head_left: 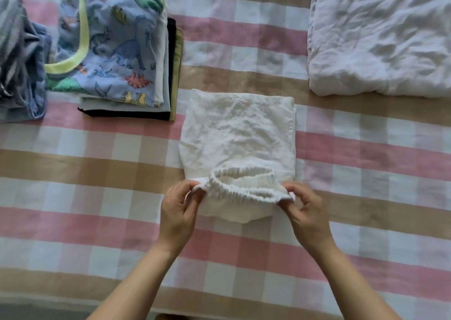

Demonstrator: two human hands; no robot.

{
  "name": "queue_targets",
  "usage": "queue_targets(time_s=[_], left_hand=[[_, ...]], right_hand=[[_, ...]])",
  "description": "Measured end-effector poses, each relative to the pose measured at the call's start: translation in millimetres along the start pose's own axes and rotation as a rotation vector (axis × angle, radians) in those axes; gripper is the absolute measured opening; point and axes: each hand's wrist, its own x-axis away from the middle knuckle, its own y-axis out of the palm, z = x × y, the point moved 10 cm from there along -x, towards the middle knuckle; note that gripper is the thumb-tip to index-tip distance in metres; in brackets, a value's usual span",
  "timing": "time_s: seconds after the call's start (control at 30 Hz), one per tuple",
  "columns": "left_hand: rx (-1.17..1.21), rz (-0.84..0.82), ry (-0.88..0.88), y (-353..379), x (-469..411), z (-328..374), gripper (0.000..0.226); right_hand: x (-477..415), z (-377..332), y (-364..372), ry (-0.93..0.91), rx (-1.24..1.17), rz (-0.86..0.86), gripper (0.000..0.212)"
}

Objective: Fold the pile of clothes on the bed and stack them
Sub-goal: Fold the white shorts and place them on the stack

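At the bed's left edge lies your crumpled heap of grey-blue clothes, unfolded and partly cut off by the frame; just beside it, towards the far left corner, stands the folded stack. Its top piece is a blue dinosaur-print garment with a yellow-green trim; beneath it show pale layers, then a black layer, then an olive one peeking out along the stack's right side. A narrow strip of the checked bedspread shows between the stack's near right corner and the white garment; the two do not touch.

The white garment lies flat and wrinkled in the middle of the bed, its elastic waistband towards you and lifted off the cover. Your left hand pinches the waistband's left end between thumb and curled fingers; your right hand pinches the right end the same way, its other fingers loosely curled.

Well apart, in the far right corner, a large rumpled white cloth lies folded and runs out of frame. Broad stretches of checked cover show to either side of your forearms, down to the bed's near edge, and to the right of the garment below the white cloth.
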Motion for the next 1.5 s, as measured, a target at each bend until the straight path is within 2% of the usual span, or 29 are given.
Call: queue_targets(time_s=[0.27, 0.4, 0.5, 0.57, 0.63, 0.7, 0.73, 0.8, 0.87, 0.93, 0.97, 1.07, 1.13, 1.17, 1.23, 1.3, 1.4, 1.5], left_hand=[[-0.072, 0.095, -0.021, 14.1, -95.1, 0.0, 0.024], [-0.11, 0.115, 0.021, 21.6, -123.7, 0.2, 0.02], [-0.169, 0.129, -0.029, 24.2, -130.9, -6.6, 0.017], [-0.279, 0.206, 0.016, 19.2, -129.6, 3.3, 0.019], [-0.433, 0.223, 0.235, 27.6, -123.8, 31.9, 0.027], [-0.54, 0.1, 0.428, 53.2, -118.0, 50.6, 0.032], [-0.587, 0.016, 0.442, 66.8, -117.7, 49.6, 0.033], [-0.67, -0.132, 0.333, 85.2, -122.8, 33.0, 0.037], [-0.68, -0.21, 0.234, 89.9, -127.3, 17.5, 0.043], [-0.649, -0.159, 0.227, 80.0, -125.8, 16.6, 0.046], [-0.629, -0.085, 0.19, 68.2, -123.3, 15.3, 0.049], [-0.457, 0.109, -0.168, 28.1, -110.1, -11.5, 0.073], [-0.319, 0.115, -0.363, 20.6, -100.4, -30.6, 0.085], [-0.226, 0.107, -0.408, 19.7, -99.5, -35.5, 0.082], [-0.036, 0.06, -0.516, 24.1, -101.5, -44.7, 0.063], [0.05, -0.06, -0.561, 29.7, -102.9, -43.4, 0.045], [0.077, -0.139, -0.453, 18.5, -97.7, -19.8, 0.023], [0.204, -0.074, -0.354, -27.1, -84.9, 8.7, 0.023]], right_hand=[[-101.3, 11.2, 5.2, 0.138, -0.031, 0.081, 0.034], [-121.6, 21.0, 6.6, 0.145, 0.098, 0.134, 0.031], [-125.9, 25.0, 10.8, 0.159, 0.214, 0.147, 0.02], [-123.6, 10.5, 5.6, 0.055, 0.325, 0.246, 0.021], [-116.3, -22.2, 9.9, -0.197, 0.481, 0.327, 0.029], [-110.6, -38.8, 31.4, -0.396, 0.627, 0.256, 0.033], [-111.9, -35.3, 41.5, -0.398, 0.68, 0.19, 0.034], [-119.3, -18.7, 50.0, -0.27, 0.713, 0.1, 0.036], [-122.8, -11.4, 45.8, -0.198, 0.686, 0.104, 0.04], [-121.2, -10.1, 31.2, -0.153, 0.665, 0.197, 0.049], [-118.2, -5.2, 18.5, -0.073, 0.632, 0.267, 0.056], [-104.4, 25.8, -5.4, 0.277, 0.407, 0.36, 0.07], [-98.8, 38.1, 0.2, 0.388, 0.248, 0.32, 0.065], [-98.7, 40.1, 5.7, 0.422, 0.183, 0.293, 0.058], [-100.9, 36.8, 14.4, 0.449, 0.14, 0.239, 0.038], [-102.7, 22.0, 20.5, 0.396, 0.148, 0.21, 0.023], [-95.0, -13.0, 20.6, 0.292, 0.163, 0.24, 0.017], [-77.4, -59.7, 26.1, 0.195, 0.119, 0.292, 0.018]])
